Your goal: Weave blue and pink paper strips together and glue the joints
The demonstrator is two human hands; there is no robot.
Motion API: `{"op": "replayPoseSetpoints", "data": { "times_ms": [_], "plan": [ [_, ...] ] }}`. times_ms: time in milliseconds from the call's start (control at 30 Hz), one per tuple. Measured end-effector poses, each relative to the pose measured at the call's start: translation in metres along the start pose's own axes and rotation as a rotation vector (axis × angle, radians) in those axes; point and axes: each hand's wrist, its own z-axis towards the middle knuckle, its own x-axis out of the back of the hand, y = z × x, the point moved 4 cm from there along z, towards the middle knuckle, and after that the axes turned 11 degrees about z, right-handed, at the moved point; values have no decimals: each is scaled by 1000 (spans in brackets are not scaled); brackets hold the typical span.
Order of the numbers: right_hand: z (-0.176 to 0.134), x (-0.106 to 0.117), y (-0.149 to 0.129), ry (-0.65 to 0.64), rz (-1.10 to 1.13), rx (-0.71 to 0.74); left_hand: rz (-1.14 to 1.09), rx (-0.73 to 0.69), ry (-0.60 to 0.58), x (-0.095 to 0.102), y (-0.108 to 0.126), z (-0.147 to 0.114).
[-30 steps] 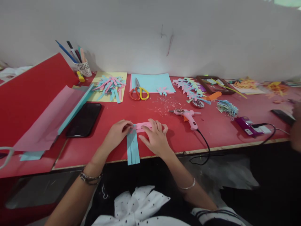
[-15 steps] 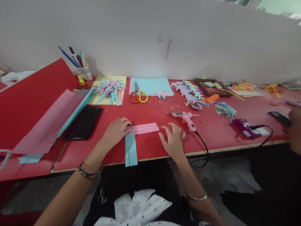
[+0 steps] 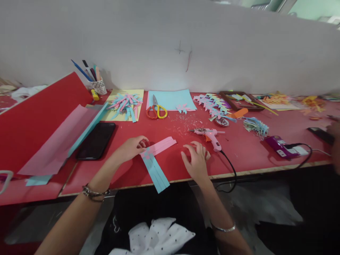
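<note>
Pink paper strips (image 3: 162,146) and light-blue paper strips (image 3: 156,173) cross in a woven corner, forming an L on the red table. The blue ends reach over the front edge. My left hand (image 3: 132,148) is by the woven corner, fingers curled but apart, the thumb tip close to or touching the paper. To the right of the strips, my right hand (image 3: 196,161) is held with fingers spread and bent, nothing in it. A pink glue gun (image 3: 208,134) with a black cord lies just beyond that hand.
Scissors (image 3: 156,110) rest on blue sheets (image 3: 172,95), beside a pile of cut strips (image 3: 124,104). A black phone (image 3: 96,141) lies left. Paper garlands (image 3: 212,105), a wooden frame (image 3: 233,102) and a purple device (image 3: 281,147) are right. Another person's hand (image 3: 335,132) shows at the right edge.
The woven strips have turned: the blue ends swung to the right and the pink ends tilted away from me. My left fingers have drawn back a little from the corner. My right hand stays about the same.
</note>
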Motion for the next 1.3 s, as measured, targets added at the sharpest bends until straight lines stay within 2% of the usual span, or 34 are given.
{"op": "replayPoseSetpoints", "data": {
  "times_ms": [233,367,433,567,633,733,833,1100,1200,1300],
  "plan": [
    [-1,0,1,23,34,7,10,6,-113,10,-9,3],
    [1,1,2,46,164,-11,-17,-44,-96,20,6,-3],
    [6,3,-1,16,265,0,-31,-90,-67,23,19,-7],
    [27,14,-21,-146,310,124,-62,-163,-22,28,40,-14],
    [39,18,-36,-290,280,221,-79,-203,-15,29,47,-17],
    [51,22,-54,-492,271,324,-95,-237,-3,29,52,-18],
    [57,23,-63,-581,298,363,-111,-226,23,28,49,-19],
    [59,19,-66,-584,400,353,-60,-166,15,17,35,-21],
    [61,18,-65,-568,421,313,-85,-157,55,18,34,-23],
    [64,16,-67,-569,427,332,-92,-167,82,20,37,-24]
  ]
}}
